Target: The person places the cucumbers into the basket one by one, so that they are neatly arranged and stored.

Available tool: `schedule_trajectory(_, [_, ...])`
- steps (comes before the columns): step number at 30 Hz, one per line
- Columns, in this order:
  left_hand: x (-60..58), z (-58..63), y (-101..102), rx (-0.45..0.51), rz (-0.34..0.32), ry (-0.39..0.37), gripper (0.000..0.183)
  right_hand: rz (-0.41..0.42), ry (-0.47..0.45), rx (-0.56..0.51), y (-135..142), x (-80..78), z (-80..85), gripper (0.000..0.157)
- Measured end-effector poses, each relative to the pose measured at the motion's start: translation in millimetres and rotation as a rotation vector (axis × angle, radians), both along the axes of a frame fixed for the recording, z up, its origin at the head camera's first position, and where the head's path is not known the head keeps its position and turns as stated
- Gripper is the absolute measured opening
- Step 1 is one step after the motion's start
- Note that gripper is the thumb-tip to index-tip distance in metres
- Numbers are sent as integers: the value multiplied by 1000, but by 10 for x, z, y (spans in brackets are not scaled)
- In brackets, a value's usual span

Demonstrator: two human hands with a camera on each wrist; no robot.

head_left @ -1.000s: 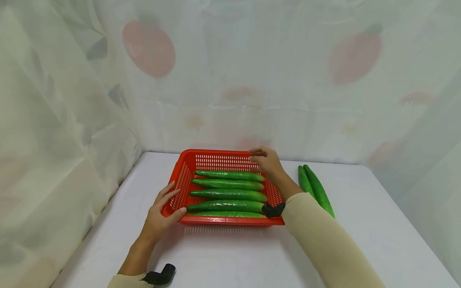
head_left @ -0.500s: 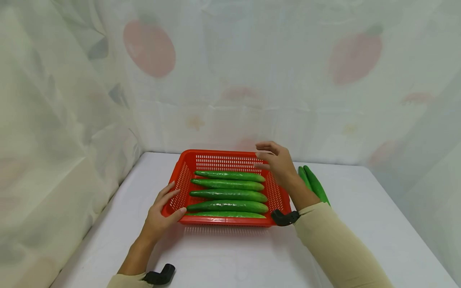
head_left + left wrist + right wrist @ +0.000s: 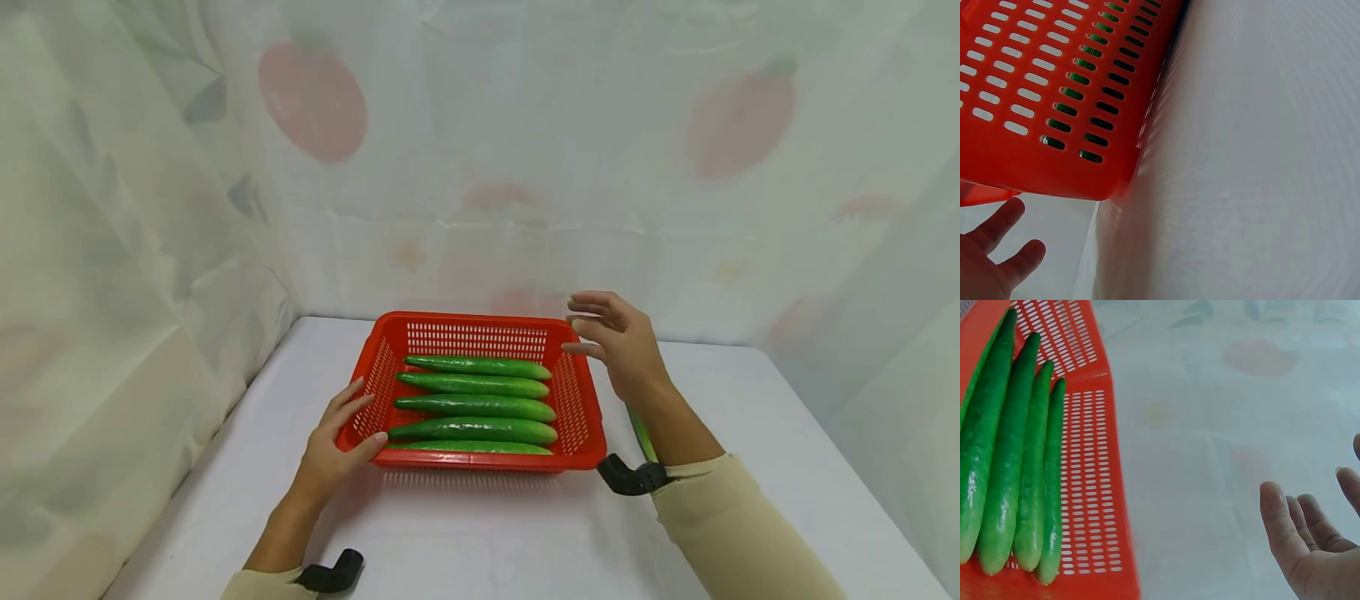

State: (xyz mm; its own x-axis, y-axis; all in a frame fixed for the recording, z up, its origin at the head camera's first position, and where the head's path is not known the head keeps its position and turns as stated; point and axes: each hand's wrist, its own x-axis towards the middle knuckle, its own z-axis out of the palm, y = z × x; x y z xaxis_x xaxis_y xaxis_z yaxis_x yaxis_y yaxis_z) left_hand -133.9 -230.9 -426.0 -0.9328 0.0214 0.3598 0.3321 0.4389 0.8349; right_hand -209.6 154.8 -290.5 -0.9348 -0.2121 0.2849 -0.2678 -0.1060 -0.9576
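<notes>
Several green cucumbers [image 3: 475, 406] lie side by side in a red perforated plastic basket [image 3: 588, 412], lengthwise from left to right. My left hand [image 3: 330, 454] is at the basket's left front corner, fingers spread and thumb against the rim; in the left wrist view two of its fingers [image 3: 1025, 259] show just below the basket. My right hand [image 3: 626, 346] is raised by the basket's right back corner, fingers loosely bent with nothing between them. Under the right forearm, a green strip of another cucumber [image 3: 642, 433] shows on the table; the arm hides the rest.
The white-covered table [image 3: 480, 542] extends in front of the basket and to its right. Pale curtains with a fruit print [image 3: 480, 167] hang behind and on both sides. A black strap mount [image 3: 633, 475] sits on each wrist.
My right hand has moved right, from over the basket's inside to its right back corner. The forearm now covers most of the cucumbers on the table. My left hand and the basket stay put.
</notes>
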Motion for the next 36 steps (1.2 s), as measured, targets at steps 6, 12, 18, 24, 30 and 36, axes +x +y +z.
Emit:
schedule_trajectory(6, [3,2,-17,-5,4,-3,55,-43,92,59,147,150,-9,36])
schedule_trajectory(12, [-4,-11,-21,-5,5,-5,54,-83,142,90,305,304,-22,36])
schedule_trajectory(18, [7,-3,-5,9,-1,-20,55,-106,179,54,482,456,-60,35])
schedule_trajectory(24, [10,-4,7,-8,1,-35,56,-138,229,-5,704,597,-145,37])
schedule_trajectory(30, [6,-1,7,-14,10,-36,56,-202,214,-39,889,686,-249,38])
schedule_trajectory(36, [7,0,5,2,4,-18,55,-265,210,6,1010,715,-393,38])
